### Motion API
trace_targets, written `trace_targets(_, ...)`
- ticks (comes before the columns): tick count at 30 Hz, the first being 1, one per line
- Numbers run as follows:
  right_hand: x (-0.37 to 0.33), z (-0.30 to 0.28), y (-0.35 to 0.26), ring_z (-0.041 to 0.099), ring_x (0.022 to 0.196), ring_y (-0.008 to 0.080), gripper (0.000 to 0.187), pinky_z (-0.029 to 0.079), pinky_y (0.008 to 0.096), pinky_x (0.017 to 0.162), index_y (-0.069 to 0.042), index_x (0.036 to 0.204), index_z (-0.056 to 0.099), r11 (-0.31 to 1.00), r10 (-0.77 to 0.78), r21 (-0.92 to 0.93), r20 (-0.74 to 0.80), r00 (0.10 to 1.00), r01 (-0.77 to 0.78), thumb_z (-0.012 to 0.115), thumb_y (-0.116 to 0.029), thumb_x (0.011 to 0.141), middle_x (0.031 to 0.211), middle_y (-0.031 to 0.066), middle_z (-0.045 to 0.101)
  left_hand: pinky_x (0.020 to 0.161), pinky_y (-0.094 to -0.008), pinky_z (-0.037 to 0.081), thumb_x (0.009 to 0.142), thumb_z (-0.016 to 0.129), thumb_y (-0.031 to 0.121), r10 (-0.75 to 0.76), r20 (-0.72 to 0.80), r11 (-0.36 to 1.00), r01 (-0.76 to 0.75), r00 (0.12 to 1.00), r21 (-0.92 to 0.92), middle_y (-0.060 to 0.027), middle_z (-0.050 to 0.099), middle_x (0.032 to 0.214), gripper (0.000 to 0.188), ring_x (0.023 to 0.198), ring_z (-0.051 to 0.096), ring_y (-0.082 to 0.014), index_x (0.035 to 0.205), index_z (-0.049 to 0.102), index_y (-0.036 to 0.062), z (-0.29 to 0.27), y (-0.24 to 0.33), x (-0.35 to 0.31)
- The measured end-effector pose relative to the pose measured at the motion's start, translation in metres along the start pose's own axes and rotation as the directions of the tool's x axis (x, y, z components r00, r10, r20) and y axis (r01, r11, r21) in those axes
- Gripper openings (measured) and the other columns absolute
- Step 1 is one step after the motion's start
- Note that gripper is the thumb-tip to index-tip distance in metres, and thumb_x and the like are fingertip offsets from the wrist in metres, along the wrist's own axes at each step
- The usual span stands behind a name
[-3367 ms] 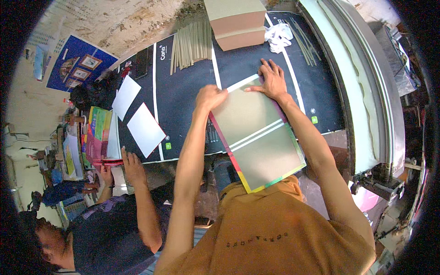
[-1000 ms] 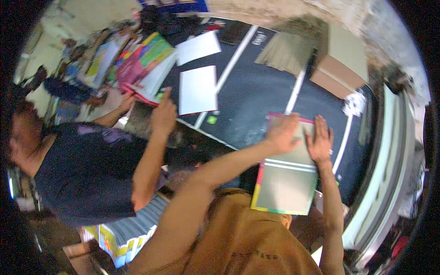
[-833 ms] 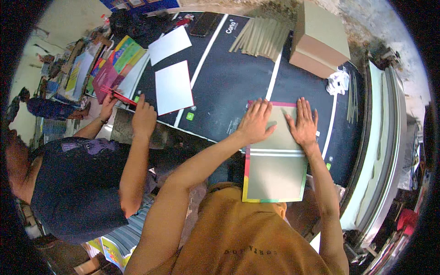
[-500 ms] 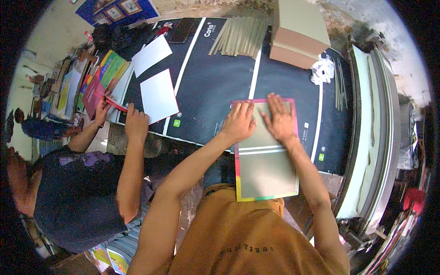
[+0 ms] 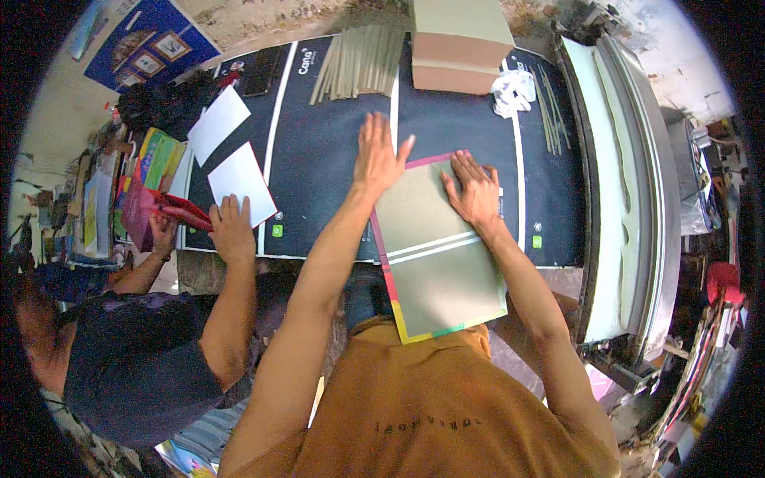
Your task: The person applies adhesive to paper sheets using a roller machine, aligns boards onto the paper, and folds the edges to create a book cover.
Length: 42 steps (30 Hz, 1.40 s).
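Note:
A book cover case lies inside up, slightly turned, its near end over the table's front edge against my shirt. Two grey boards with a narrow strip between them show inside its pink, red, yellow and green edges. My right hand rests on its upper right part, thumb and fingers apart. Beyond its upper left corner is my left hand, fingers stretched and thumb spread, holding nothing. Whether that hand touches the black table cover I cannot tell.
At left, a co-worker's hands handle a red sheet beside white sheets. Grey board strips and a stack of boards lie at the back. Crumpled white paper sits near a long metal-edged machine at right.
My left hand has come off the cover and moved to its upper left. The cover has turned slightly counterclockwise under my right hand. The whole view has shifted.

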State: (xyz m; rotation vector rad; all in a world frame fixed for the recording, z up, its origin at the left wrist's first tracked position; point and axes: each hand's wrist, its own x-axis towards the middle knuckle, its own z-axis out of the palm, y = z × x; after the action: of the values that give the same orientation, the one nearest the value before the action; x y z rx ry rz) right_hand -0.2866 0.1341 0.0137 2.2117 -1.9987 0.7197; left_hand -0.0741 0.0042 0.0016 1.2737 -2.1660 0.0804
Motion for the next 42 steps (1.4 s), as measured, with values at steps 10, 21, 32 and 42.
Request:
trace_targets(10, -0.153, -0.119, -0.017, 0.068, 0.105, 0.0285, 0.045, 0.05, 0.0382, 0.096, -0.001, 0.133, 0.062, 0.625, 0.72, 0.462, -0.031, 0.693, -0.629, 0.068, -0.029, 0.098, 0.125, 0.016, 0.068, 0.115, -0.0526, 0.034, 0.102, 0.055, 0.035, -0.026, 0.019, 0.99, 0.028, 0.999, -0.142, -0.0249, 0.056, 0.136, 0.05, 0.133, 0.047, -0.043, 0.129, 0.056, -0.0063, 0.01, -0.03, -0.002)
trace_targets(21, -0.225, -0.146, -0.053, 0.061, 0.056, 0.0075, 0.019, 0.044, 0.0197, 0.051, -0.003, 0.102, 0.069, -0.318, 0.672, 0.729, 0.624, 0.398, -0.607, 0.068, -0.022, 0.099, 0.076, 0.0043, 0.071, 0.099, -0.0343, 0.051, 0.099, 0.063, 0.021, -0.139, 0.445, 0.5, 0.45, 0.885, -0.74, -0.0135, 0.073, 0.12, 0.034, 0.113, 0.068, -0.0221, 0.127, 0.068, 0.0025, -0.005, -0.053, 0.003)
trace_targets(32, -0.051, -0.267, 0.003, 0.065, 0.118, 0.0208, 0.029, 0.046, 0.0345, 0.107, 0.003, 0.122, 0.072, 0.717, 0.3, 0.605, 0.181, 0.937, -0.347, 0.059, 0.004, 0.095, 0.125, 0.017, 0.071, 0.1, -0.0308, 0.05, 0.09, 0.063, -0.006, -0.197, 0.053, 0.521, 0.15, 0.979, -0.841, -0.0095, 0.069, 0.123, 0.021, 0.117, 0.063, -0.017, 0.109, 0.07, 0.0013, -0.177, -0.049, -0.003)
trace_targets(42, -0.074, -0.116, 0.005, 0.046, 0.141, 0.0421, 0.062, 0.037, 0.0484, 0.117, -0.007, 0.14, 0.06, 0.975, 0.135, 0.132, 0.283, 0.95, -0.178, 0.08, -0.015, 0.082, 0.149, 0.0246, 0.051, 0.119, -0.0541, 0.03, 0.094, 0.064, 0.011, -0.397, -0.041, 0.91, 0.387, 0.917, -0.149, -0.0288, 0.047, 0.148, 0.057, 0.14, 0.041, -0.0479, 0.145, 0.045, -0.0033, -0.119, -0.033, -0.123)
